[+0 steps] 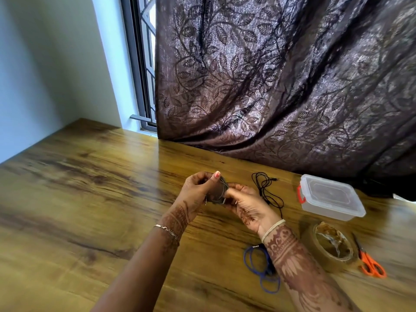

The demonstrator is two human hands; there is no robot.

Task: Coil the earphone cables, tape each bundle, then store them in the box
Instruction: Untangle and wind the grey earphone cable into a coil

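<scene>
Across the worktop point(90, 188), the largest thing to reckon with is the clear plastic box point(331, 199) near the far right edge, its lid on and orange latches at the side; you will have to open it before anything goes in. Nearer you along the right edge sits the roll of brown tape point(333, 246), with the orange scissors point(370, 262) just beside it. Toward the near edge lies a blue cable point(263, 266), loosely looped and partly hidden by your right forearm. A black earphone cable point(267, 190) sprawls uncoiled between your hands and the box.

Your left hand point(198, 194) and right hand point(245, 203) are both closed on a small grey coil point(218, 190), pinching it from opposite sides above the middle of the worktop. The frame is blurred, so the loose ends are hard to make out; what may be a plug hangs at the bottom. Such thin cable is light, limp and springy, and will likely unwind if you let go. Pinch across all the loops together where the tape should go.
</scene>
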